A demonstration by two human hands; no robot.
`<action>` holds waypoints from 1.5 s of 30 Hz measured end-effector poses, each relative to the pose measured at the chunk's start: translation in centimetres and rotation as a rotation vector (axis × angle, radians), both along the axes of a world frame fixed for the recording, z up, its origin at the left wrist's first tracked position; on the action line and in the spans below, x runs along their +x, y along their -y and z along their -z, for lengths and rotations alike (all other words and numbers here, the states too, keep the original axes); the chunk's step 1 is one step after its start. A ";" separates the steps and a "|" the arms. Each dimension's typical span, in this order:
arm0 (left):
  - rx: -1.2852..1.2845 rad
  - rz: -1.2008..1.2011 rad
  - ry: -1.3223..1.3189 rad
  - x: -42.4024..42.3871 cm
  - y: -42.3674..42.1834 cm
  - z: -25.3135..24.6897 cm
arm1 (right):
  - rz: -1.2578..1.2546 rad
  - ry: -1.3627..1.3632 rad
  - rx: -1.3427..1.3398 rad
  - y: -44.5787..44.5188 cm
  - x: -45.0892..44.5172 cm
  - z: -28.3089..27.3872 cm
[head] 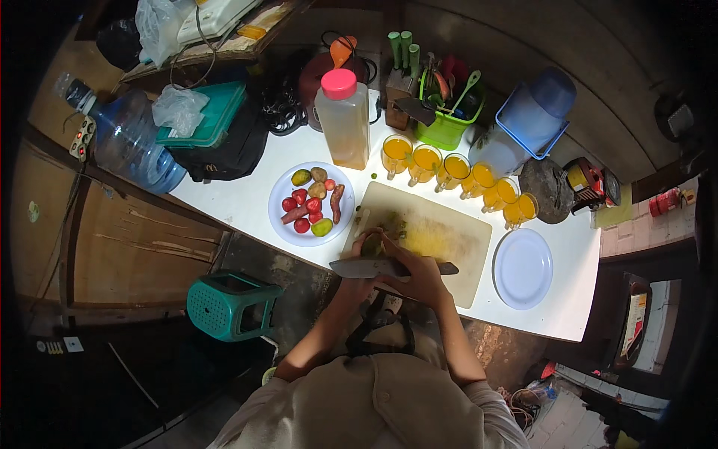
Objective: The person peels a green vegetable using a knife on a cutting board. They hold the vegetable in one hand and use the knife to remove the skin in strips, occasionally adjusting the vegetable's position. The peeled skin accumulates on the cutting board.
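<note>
My right hand holds a kitchen knife, its broad blade pointing left above the near edge of a cutting board. Right behind the blade, a dark green round fruit or vegetable is held in my left hand, which the knife partly hides; fingers of my right hand also reach it. Small green scraps and a yellow stain mark the board. To the left, a white plate bears red and green fruits and brownish tubers. At the right lies an oval plate with nothing on it.
Several glass mugs of orange drink line the board's far side. Behind stand a pink-lidded bottle, a knife block, a green utensil basket and a stone mortar. A green plastic stool is on the floor at left.
</note>
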State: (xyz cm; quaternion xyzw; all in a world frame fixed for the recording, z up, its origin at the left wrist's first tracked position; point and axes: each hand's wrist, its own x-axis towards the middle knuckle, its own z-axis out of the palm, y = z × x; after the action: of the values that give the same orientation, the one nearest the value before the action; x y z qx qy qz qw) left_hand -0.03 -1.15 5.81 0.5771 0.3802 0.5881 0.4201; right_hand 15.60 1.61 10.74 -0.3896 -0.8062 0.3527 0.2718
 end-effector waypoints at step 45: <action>-0.609 0.032 0.841 1.6 0.3 1.5 | 0.327 -0.289 -0.158 2.1 -2.2 2.2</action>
State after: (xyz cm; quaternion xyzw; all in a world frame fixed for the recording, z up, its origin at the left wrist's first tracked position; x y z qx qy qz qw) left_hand 1.56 -1.41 4.27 0.1482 0.3236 0.6253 0.6945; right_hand 13.39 -0.47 8.58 -0.4807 -0.6548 0.4181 0.4066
